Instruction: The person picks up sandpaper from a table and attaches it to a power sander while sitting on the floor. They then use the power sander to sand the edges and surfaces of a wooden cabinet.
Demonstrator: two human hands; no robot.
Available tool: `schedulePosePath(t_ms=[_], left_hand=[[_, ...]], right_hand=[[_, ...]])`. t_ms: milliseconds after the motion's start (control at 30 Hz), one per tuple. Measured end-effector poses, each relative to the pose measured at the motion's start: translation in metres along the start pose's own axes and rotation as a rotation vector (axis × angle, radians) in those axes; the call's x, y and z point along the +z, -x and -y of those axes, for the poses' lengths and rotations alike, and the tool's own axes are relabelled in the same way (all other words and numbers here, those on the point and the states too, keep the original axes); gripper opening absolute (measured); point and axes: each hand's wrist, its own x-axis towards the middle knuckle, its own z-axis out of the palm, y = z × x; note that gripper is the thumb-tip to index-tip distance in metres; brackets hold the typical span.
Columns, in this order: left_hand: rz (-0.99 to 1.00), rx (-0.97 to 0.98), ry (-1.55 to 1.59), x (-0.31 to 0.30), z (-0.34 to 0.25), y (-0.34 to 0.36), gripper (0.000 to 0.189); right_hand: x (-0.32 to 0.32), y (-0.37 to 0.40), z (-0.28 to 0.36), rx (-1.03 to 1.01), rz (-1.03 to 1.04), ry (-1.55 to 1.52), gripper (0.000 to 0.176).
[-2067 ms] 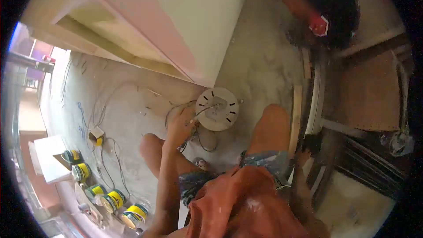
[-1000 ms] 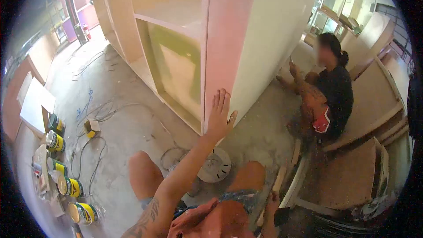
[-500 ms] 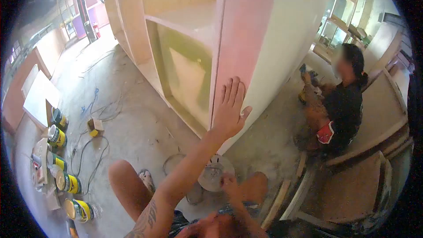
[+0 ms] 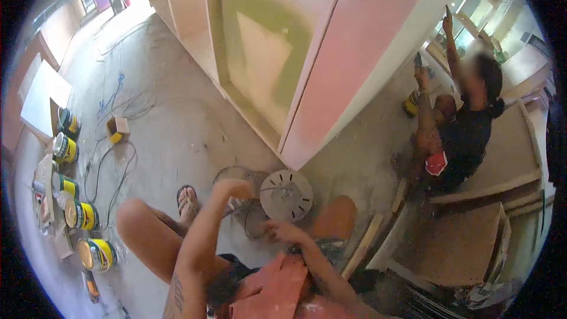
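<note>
Head view puts the round slotted disc (image 4: 286, 195) on the floor by the cabinet (image 4: 354, 65) corner. I see the left hand (image 4: 233, 189) has come off the cabinet and down beside the disc. Its grip is curled, perhaps on cable. The right hand (image 4: 280, 231) sits just below, and I cannot tell its grip.

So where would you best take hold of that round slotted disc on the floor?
Probably its rim, from the near side. The disc seems to lie flat on the floor, and a wire crosses its face, so the middle gives little to grip. The near edge is bare and lies closest to the right hand.
</note>
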Motion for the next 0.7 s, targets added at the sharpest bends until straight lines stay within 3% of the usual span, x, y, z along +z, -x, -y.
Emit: schedulePosePath(t_ms=[67, 133, 200, 267, 333, 367, 433, 467, 500, 567, 633, 700], left_hand=[[-0.033, 0.040, 0.069, 0.049, 0.034, -0.002, 0.059], [-0.110, -0.280, 0.112, 0.028, 0.010, 0.043, 0.072], [-0.098, -0.344, 0.103, 0.047, 0.012, 0.043, 0.077], [-0.102, -0.387, 0.092, 0.064, 0.003, 0.034, 0.083], [-0.325, -0.464, -0.001, 0.082, -0.016, 0.028, 0.081], [-0.314, -0.457, -0.005, 0.090, -0.018, 0.023, 0.081], [-0.566, -0.383, -0.219, 0.117, -0.011, 0.012, 0.081], [-0.541, -0.385, -0.213, 0.129, 0.000, 0.006, 0.081], [-0.651, -0.360, -0.230, 0.130, 0.008, 0.000, 0.081], [-0.744, -0.344, -0.249, 0.131, 0.018, 0.002, 0.081], [-0.705, -0.635, 0.342, 0.092, -0.003, 0.027, 0.076], [-0.755, -0.685, 0.492, 0.094, 0.016, 0.036, 0.073]], right_hand=[[-0.006, 0.008, 0.013, -0.144, -0.134, 0.351, 0.040], [-0.007, 0.009, 0.040, -0.032, -0.217, 0.468, 0.038], [-0.006, 0.006, 0.022, -0.122, -0.367, 0.057, 0.030], [-0.005, 0.001, 0.032, -0.042, -0.373, -0.087, 0.025], [-0.003, 0.004, 0.057, 0.032, -0.387, -0.224, 0.022], [0.000, 0.007, 0.065, 0.070, -0.466, -0.184, 0.019], [0.000, 0.006, 0.063, 0.122, -0.544, -0.159, 0.019], [-0.004, 0.005, 0.051, 0.069, -0.595, -0.290, 0.020], [-0.007, 0.007, 0.044, 0.020, -0.644, -0.420, 0.022], [-0.008, 0.012, 0.039, 0.066, -0.714, -0.515, 0.024], [-0.018, 0.011, 0.039, 0.083, -0.787, -0.601, 0.025], [-0.023, 0.010, 0.028, 0.050, -0.832, -0.623, 0.017]])
